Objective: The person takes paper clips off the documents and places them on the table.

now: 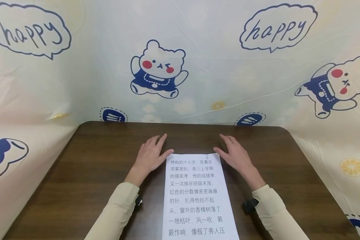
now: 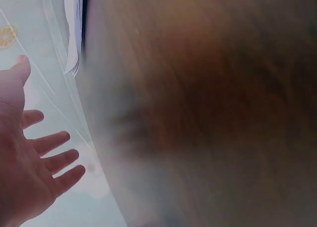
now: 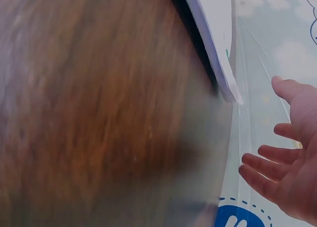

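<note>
Between the two hands lies a stack of white paper sheets [image 1: 195, 193] printed with large Chinese text. A small paper clip [image 1: 207, 156] sits at its top edge, toward the right. My left hand [image 1: 150, 155] is beside the top left corner, fingers spread and thumb pointing at the paper. Mirroring it, my right hand [image 1: 234, 155] has its thumb tip right at the top right corner. Both wrist views show relaxed, spread fingers on the left hand [image 2: 29, 147] and the right hand [image 3: 292, 152], holding nothing. Layered sheet edges [image 3: 218, 53] show in the right wrist view.
The dark brown wooden table [image 1: 78, 180] has rounded far corners. A pale curtain [image 1: 213, 66] with bear drawings and "happy" bubbles hangs behind it and on both sides. Dark wrist devices [image 1: 249, 205] show at the cream sleeves [image 1: 117, 206].
</note>
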Demonstrator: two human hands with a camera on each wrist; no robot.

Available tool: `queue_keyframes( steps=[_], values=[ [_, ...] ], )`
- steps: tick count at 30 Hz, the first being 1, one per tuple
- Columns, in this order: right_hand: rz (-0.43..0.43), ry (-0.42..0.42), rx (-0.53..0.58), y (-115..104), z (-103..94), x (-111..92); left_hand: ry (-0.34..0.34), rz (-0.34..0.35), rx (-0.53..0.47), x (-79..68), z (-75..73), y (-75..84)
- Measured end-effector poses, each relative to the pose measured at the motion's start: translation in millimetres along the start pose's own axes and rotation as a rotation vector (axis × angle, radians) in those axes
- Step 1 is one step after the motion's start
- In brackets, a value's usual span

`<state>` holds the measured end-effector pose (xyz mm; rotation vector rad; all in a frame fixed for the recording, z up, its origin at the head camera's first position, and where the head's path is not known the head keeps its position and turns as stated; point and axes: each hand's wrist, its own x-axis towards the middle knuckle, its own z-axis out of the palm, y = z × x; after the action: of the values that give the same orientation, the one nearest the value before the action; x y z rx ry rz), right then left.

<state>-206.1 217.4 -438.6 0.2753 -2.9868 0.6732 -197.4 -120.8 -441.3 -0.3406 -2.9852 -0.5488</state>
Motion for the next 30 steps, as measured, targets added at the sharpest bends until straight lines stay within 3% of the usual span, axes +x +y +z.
queue_keyframes(
  steps=[18,30],
  values=[
    [0.024,-0.049,0.097,-7.6,8.6,-2.1,-0.006,0.015,-0.107,-0.1,3.4,3.8],
    [0.040,-0.075,0.125,-10.4,14.0,-3.5,-0.085,-0.023,-0.203,0.0,3.8,7.4]
  ],
)
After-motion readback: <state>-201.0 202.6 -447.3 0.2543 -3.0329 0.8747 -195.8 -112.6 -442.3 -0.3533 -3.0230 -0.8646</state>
